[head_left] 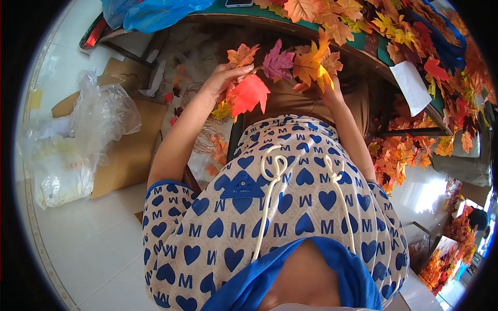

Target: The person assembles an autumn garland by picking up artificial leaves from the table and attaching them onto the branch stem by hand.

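A garland of artificial maple leaves stretches between my two hands above my lap. My left hand (232,78) pinches it near an orange leaf (242,55), with a bright red leaf (249,95) hanging just below the fingers. Midway along the garland is a purple-pink leaf (278,61). Orange-yellow leaves (310,65) cover most of my right hand (332,89), so its fingers are hidden behind them.
Ahead is a green-topped table (384,56) heaped with autumn leaves (402,28), with a blue plastic bag (155,13) at its left. A white paper (411,88) hangs over its edge. Cardboard (129,147) and clear plastic bags (104,114) lie on the left floor.
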The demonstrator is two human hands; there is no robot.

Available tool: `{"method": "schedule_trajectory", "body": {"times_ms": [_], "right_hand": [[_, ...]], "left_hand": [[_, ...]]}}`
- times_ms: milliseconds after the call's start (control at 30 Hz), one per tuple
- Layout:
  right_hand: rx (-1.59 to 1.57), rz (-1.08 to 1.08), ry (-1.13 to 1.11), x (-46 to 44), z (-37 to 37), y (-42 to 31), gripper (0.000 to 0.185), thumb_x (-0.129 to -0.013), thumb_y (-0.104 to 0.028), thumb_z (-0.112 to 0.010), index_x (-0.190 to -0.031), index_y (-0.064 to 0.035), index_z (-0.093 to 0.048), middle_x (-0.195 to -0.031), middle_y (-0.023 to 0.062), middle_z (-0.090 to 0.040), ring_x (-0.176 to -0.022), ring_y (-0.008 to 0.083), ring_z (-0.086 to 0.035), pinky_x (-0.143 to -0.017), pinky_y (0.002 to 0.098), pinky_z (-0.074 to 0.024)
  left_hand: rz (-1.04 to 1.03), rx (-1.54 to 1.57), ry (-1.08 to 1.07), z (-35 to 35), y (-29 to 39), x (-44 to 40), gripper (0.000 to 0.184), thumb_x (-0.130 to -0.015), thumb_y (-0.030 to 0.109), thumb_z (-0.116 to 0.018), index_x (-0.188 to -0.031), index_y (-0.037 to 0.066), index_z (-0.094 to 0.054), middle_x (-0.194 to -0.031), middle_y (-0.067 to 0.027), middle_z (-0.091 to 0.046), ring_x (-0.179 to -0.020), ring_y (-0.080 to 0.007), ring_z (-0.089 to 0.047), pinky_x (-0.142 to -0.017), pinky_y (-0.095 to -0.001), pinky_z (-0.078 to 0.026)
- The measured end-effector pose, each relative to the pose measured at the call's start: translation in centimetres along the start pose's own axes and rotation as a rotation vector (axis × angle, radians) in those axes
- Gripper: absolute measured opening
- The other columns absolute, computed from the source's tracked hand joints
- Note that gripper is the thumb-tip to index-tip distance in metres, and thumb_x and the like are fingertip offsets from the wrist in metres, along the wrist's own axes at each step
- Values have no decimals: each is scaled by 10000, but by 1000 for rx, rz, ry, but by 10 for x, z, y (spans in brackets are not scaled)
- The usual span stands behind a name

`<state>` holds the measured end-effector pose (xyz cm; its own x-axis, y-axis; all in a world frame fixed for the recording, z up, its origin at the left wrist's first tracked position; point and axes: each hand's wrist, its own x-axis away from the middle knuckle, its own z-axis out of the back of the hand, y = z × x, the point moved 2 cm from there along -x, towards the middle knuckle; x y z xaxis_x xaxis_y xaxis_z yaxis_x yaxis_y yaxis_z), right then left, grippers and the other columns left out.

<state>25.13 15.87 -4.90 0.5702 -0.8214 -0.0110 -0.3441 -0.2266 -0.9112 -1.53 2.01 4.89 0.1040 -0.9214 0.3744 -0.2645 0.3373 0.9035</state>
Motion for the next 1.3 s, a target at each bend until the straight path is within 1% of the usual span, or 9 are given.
{"method": "schedule_trajectory", "body": {"times_ms": [233,267,300,400,467,600,800,1067,1300], "right_hand": [[1280,125,-192,2,-11,-27,264,-858,-136,-537,-1099,-32,-560,-1029,132,-626,-937,248,-615,-762,346,-488],[1382,-197,-253,5,-19,-40,282,-794,-142,-619,-1059,-51,-589,-920,175,-641,-873,335,-620,-743,365,-487],[1385,-196,-252,12,-31,-57,282,-794,-142,-619,-1059,-51,-589,-920,175,-641,-873,335,-620,-743,365,-487],[1241,-221,-699,37,-68,-70,276,-786,-119,-623,-1046,-29,-597,-896,154,-650,-841,317,-630,-749,355,-488],[533,-306,-579,41,-91,-70,273,-797,-102,-610,-1056,-17,-591,-883,136,-649,-828,266,-632,-755,345,-488],[740,228,-458,20,-108,-41,383,-880,-80,-558,-1255,-67,-484,-1109,27,-571,-915,119,-571,-783,249,-474],[219,-22,-277,26,-104,-38,381,-889,-163,-578,-1240,-61,-471,-1099,20,-566,-966,112,-540,-830,294,-454],[-413,-263,-264,25,-75,-14,360,-881,-261,-600,-1181,-89,-498,-1108,50,-570,-1008,173,-575,-873,343,-479],[-325,-232,-322,30,-86,-26,431,-848,-291,-639,-1191,-74,-494,-1128,68,-573,-1010,188,-584,-870,345,-490]], "left_hand": [[-20,118,-76,-13,6,7,186,-860,195,-620,-783,25,-614,-623,31,-504,-579,-62,-507,-551,-202,-420],[-39,128,-80,-15,6,6,202,-883,194,-589,-824,6,-630,-631,27,-497,-604,-67,-518,-558,-209,-427],[-41,130,-81,-17,6,6,202,-883,194,-589,-824,6,-630,-631,27,-497,-604,-67,-518,-558,-209,-427],[-11,273,-334,-16,-5,-1,411,-954,302,-468,-1177,-32,-555,-716,24,-480,-685,-100,-538,-615,-268,-467],[-15,304,-350,-20,-7,0,450,-948,323,-474,-1210,-41,-520,-761,11,-480,-742,-110,-542,-698,-292,-477],[43,435,-333,-38,-4,7,424,-957,327,-437,-1218,3,-518,-869,-3,-558,-802,-143,-557,-750,-300,-466],[-4,282,-400,-42,-7,6,434,-816,45,-439,-1232,-72,-480,-1173,-118,-568,-1077,-177,-539,-928,-318,-415],[-164,-258,-314,-56,-11,12,465,-794,-49,-572,-1251,11,-512,-1057,-46,-608,-960,-93,-574,-844,-234,-441],[-245,-323,-177,-55,-13,11,502,-789,-67,-601,-1265,22,-468,-874,-34,-604,-767,-89,-598,-684,-224,-495]]}}
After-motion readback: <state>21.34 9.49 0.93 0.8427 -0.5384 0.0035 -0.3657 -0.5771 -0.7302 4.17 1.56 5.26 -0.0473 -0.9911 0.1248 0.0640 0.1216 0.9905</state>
